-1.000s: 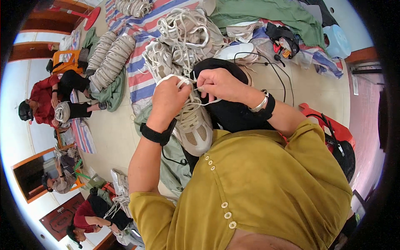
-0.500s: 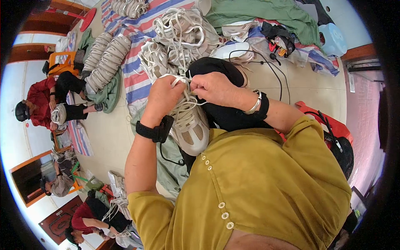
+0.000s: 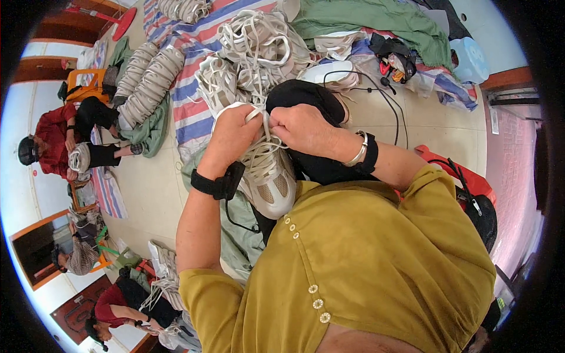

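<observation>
Curled in more tightly than a second ago, when its fingertips showed around a stretched lace, the right hand (image 3: pixel 303 132) now has its knuckles turned over the tips; the left hand (image 3: pixel 232 132) has barely shifted.

From the head view, the shoe (image 3: pixel 272 185) lies directly below both sets of fingers and from there toward the wearer. Its long axis runs from the narrow gap between the fingers to the mustard shirt (image 3: pixel 347 253), toe nearest the body and leaning slightly right. Neither hand is clearly nearer: the left covers the left side of the shoe's upper end, while the right meets it from the right, beside the knee (image 3: pixel 309 100).

The left fingers are closed in a pinch, with pale lace (image 3: pixel 266 122) showing at their tips. The right fingers are closed too and seem to grip lace, though their tips are hidden and how firmly cannot be told. Looser lace loops lie just below the fingers, over the shoe's front. Beyond the fingers, on the far side from the body, sits a pile of shoes (image 3: pixel 256 47); left of it spreads a striped sheet (image 3: pixel 188 97).
</observation>
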A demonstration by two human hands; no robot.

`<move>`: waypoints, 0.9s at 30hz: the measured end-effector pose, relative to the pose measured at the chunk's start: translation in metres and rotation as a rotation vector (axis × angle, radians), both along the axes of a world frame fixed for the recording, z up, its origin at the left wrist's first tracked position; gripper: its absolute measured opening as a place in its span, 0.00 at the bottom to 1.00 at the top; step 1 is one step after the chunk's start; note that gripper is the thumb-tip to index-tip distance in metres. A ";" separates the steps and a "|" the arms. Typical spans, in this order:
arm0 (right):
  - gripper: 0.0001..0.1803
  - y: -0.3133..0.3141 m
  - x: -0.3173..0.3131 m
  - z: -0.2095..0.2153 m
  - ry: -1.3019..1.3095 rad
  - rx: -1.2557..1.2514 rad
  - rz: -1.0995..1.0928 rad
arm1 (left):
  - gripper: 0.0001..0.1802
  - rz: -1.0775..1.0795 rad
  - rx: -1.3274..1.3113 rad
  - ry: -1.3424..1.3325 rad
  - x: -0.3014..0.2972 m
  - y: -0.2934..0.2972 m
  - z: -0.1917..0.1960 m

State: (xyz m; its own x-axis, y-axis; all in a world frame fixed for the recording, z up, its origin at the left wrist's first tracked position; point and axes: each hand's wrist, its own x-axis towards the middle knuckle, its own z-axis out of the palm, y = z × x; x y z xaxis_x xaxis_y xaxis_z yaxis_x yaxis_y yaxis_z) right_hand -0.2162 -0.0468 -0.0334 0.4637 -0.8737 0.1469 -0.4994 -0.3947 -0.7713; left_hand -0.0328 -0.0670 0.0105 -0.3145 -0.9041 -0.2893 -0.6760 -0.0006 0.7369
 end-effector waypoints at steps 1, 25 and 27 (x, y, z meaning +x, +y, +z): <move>0.07 -0.002 0.000 0.000 0.001 0.039 0.023 | 0.13 0.013 0.006 -0.019 0.001 0.000 0.001; 0.06 -0.053 0.010 0.041 0.339 -0.239 0.674 | 0.12 1.061 -0.311 1.018 0.117 0.089 0.036; 0.07 -0.055 0.008 0.041 0.355 -0.203 0.725 | 0.14 1.022 -0.374 1.035 0.133 0.091 0.039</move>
State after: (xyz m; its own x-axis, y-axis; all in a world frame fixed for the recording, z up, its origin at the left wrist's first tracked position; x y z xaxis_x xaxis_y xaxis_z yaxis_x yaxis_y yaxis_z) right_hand -0.2079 -0.1019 0.0074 0.9497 -0.3132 0.0080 -0.2683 -0.8264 -0.4950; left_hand 0.0999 0.0243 0.0495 0.5651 -0.8236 -0.0483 0.3046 0.1538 0.9400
